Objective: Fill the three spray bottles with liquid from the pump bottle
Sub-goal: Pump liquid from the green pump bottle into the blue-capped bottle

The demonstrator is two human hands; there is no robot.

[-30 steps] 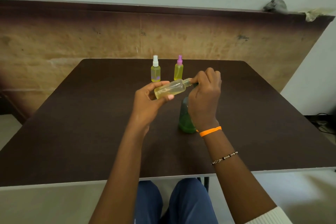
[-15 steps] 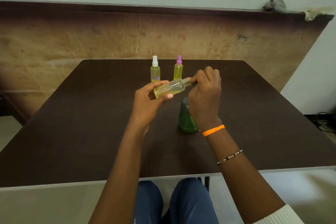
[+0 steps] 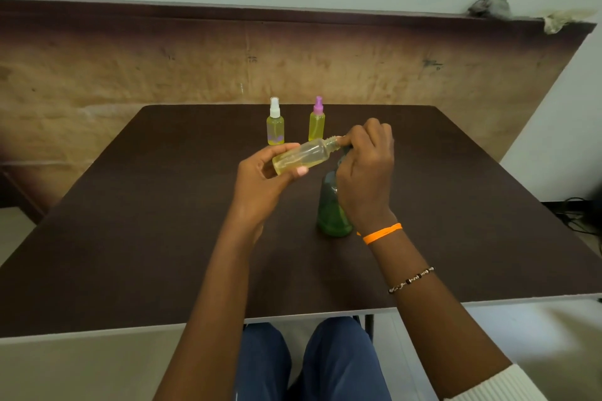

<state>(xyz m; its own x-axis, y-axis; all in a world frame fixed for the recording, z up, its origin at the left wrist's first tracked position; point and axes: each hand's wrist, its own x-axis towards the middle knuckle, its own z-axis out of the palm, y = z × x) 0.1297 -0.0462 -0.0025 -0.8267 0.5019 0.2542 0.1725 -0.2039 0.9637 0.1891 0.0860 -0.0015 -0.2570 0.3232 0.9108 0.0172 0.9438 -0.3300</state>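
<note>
My left hand (image 3: 257,185) grips an uncapped clear spray bottle (image 3: 303,155), tilted almost flat, with some yellowish liquid inside and its threaded neck pointing right. That neck meets my right hand (image 3: 365,172), whose fingers curl over the dark pump head of the green pump bottle (image 3: 330,212). The pump bottle stands upright on the table, its top hidden by the hand. Two capped spray bottles with yellow liquid stand at the far edge: one with a white cap (image 3: 275,127), one with a purple cap (image 3: 316,124).
Everything sits on a dark brown table (image 3: 130,238) with a pale front edge. A worn brown board leans against the wall behind it. My knees in blue trousers show under the near edge. Cables lie on the floor at the right.
My right hand has shifted slightly at the pump head, and more of the bottle's threaded neck shows. The left hand and the bottles on the table have stayed put.
</note>
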